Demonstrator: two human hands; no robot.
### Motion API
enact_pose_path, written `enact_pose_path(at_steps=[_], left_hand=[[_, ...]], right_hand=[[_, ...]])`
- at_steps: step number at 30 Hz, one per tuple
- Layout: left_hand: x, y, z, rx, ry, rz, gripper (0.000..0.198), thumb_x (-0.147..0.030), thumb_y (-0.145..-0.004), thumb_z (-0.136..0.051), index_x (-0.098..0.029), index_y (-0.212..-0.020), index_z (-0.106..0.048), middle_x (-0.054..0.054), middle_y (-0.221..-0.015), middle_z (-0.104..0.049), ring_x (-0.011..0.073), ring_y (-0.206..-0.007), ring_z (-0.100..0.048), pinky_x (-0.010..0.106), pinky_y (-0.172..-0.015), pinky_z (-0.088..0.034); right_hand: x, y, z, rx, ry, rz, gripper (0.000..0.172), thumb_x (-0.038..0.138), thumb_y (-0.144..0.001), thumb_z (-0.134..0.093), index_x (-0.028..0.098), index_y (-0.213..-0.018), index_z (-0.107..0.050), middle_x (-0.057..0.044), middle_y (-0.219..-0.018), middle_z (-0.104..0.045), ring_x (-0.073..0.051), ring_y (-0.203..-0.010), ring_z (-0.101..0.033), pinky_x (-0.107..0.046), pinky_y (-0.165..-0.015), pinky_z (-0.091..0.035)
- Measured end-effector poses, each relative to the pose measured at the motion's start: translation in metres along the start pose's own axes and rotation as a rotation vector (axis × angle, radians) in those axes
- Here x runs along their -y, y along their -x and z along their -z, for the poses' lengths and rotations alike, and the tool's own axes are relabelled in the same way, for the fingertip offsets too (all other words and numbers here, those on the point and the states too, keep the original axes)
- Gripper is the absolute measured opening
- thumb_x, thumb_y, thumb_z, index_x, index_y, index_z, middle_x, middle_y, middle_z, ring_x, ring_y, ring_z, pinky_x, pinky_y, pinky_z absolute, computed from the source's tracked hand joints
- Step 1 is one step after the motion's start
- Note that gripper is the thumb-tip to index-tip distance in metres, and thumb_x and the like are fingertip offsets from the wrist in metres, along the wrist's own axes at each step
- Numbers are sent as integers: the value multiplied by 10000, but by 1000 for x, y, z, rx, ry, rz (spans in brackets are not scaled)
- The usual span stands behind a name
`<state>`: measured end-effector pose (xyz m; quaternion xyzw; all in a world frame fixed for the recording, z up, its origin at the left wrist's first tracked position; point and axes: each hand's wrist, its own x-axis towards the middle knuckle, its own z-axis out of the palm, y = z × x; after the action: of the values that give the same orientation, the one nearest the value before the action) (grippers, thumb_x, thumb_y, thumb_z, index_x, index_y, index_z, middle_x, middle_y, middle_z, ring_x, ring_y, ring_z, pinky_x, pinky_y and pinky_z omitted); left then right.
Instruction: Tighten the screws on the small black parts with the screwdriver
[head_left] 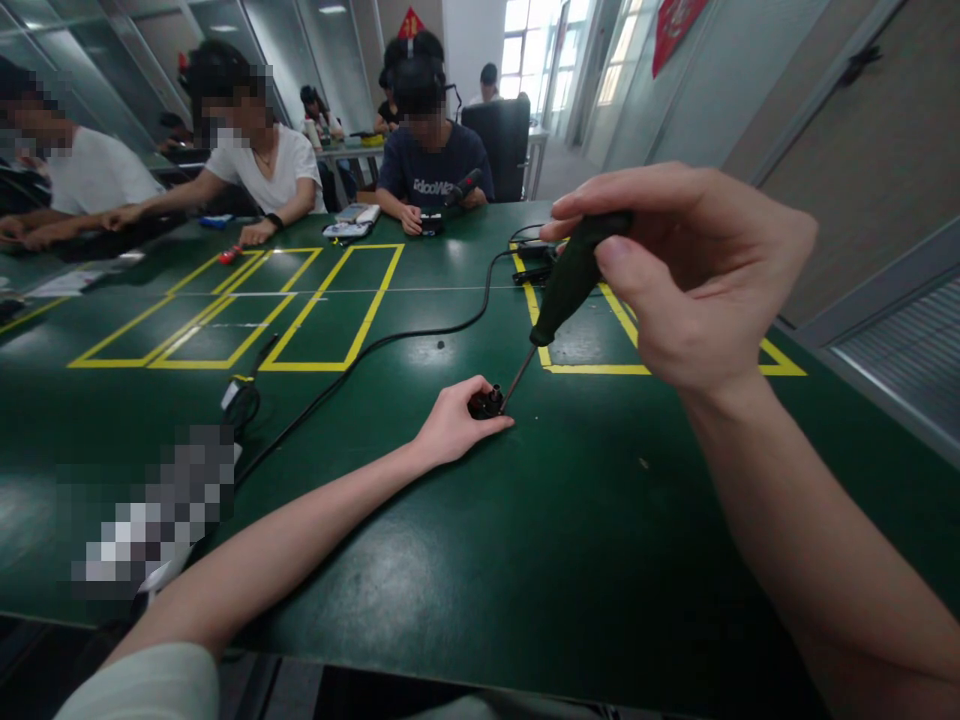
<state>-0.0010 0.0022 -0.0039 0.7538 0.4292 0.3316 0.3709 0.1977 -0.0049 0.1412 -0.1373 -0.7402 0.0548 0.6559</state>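
Observation:
My right hand (697, 270) is closed around the dark handle of a screwdriver (574, 280), tilted with its thin metal shaft pointing down and left. The shaft's end reaches a small black round part (487, 402) on the green table (420, 540); whether it sits in a screw I cannot tell. Thumb and fingers of my left hand (456, 422) grip this part from the left and hold it against the table. A short cylindrical stub sticks up from the part. My left fingers hide some of it.
A black cable (420, 332) runs across the table from black devices (534, 262) at the back. Yellow tape rectangles (364, 308) mark the surface. A coiled cable (241, 402) lies left, near a blurred-out object (161, 510). Several people sit across the table, one holding a black tool (463, 187).

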Motion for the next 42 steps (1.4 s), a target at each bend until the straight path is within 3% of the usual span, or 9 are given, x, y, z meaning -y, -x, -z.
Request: enact_pose_path(at_steps=[6,10,13,19,24,30,33,36,42], left_hand=[[2,0,-1,0,-14,-7,321,-374,-752,-852,-187,-820,-600,-18,-796,-639,174,-778,-584,291,-726,-451],[2,0,-1,-8,-16,-8,316,-367,-752,-853,-188,-824,-603,-19,-797,-647,174,-783,-590,291,-727,-458],[2,0,-1,-6,-5,-6,317,-360,-751,-859,-188,-808,-599,-20,-797,-648,173,-782,-593,292,-733,-462],[1,0,-1,-2,6,-2,316,-368,-749,-857,-187,-823,-608,-14,-807,-655,177,-783,-598,296,-734,-468],[1,0,0,-5,-12,-11,317,-366,-754,-855,-187,-808,-599,-16,-803,-642,176,-780,-588,298,-734,-461],[1,-1,-1,-1,-8,-17,317,-358,-748,-855,-187,-812,-596,-12,-820,-639,178,-792,-589,301,-748,-456],[1,-2,-2,4,2,-9,330,-378,-740,-857,-187,-827,-603,-8,-836,-648,183,-802,-595,304,-757,-463],[1,-2,-3,2,5,-2,334,-378,-738,-859,-184,-835,-605,-6,-843,-655,183,-806,-599,302,-759,-468],[2,-1,-4,3,4,-17,328,-369,-744,-859,-185,-843,-606,-5,-855,-664,184,-820,-608,310,-779,-482]], right_hand=[[-1,-5,3,-5,85,41,198,128,-829,-772,253,-983,-773,1,-995,-805,-176,-973,-759,-353,-858,-639],[1,-5,3,3,112,6,192,142,-852,-756,264,-1000,-775,5,-1054,-807,-177,-1012,-764,-305,-762,-632],[3,-3,3,19,74,-43,228,117,-877,-710,253,-1045,-783,-12,-1147,-798,-190,-1094,-757,-306,-804,-650],[2,1,2,39,38,-43,328,153,-919,-664,294,-1206,-738,7,-1144,-781,-170,-1056,-756,-343,-938,-652],[3,-4,2,32,91,9,169,192,-872,-734,274,-1015,-769,-5,-1046,-801,-193,-1031,-747,-393,-941,-642],[8,-4,2,38,65,-21,244,95,-872,-698,252,-1047,-760,12,-1106,-804,-172,-1075,-759,-304,-819,-635],[8,-2,5,90,112,-49,245,176,-958,-627,277,-1151,-738,59,-1196,-783,-135,-1159,-732,-272,-902,-631],[7,-2,8,89,144,-5,228,270,-981,-622,317,-1171,-739,105,-1162,-773,-84,-1113,-722,-209,-874,-617],[2,-2,12,52,272,79,280,276,-879,-775,325,-1154,-762,77,-1095,-728,-82,-1030,-687,-198,-815,-608]])
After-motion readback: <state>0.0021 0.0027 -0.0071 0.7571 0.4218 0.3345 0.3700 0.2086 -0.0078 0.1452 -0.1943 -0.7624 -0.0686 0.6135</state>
